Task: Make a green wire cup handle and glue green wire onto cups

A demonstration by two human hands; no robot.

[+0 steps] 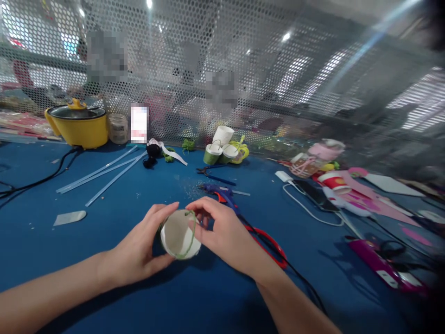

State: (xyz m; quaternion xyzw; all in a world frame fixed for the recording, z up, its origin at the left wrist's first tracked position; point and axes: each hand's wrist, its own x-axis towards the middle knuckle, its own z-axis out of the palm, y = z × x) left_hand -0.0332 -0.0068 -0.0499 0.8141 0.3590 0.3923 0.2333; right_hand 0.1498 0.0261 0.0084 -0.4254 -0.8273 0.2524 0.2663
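As left hand (141, 243) cradles cup (174, 233), likely steadying it, right hand (224, 232) pinches opposite side by green yarn (193, 231); glue gun (225, 194) beyond right hand.

yellow pot (83, 132) with glass lid (95, 112) sits at far left of blue tabletop (38, 246), clear jar (118, 130) just beside it, bright screen (139, 123) standing upright next to jar. in front, three translucent sticks (117, 178) lie fanned out, black bundle (153, 150) near their far ends; pale round-ended strip (70, 218) rests closer. at right, dark phone (314, 195) lies near white adapter (283, 176), red paper cup (334, 182) and pink sheets (382, 200); magenta power strip (371, 262) sits nearer. perforated panel (167, 60) rises behind.
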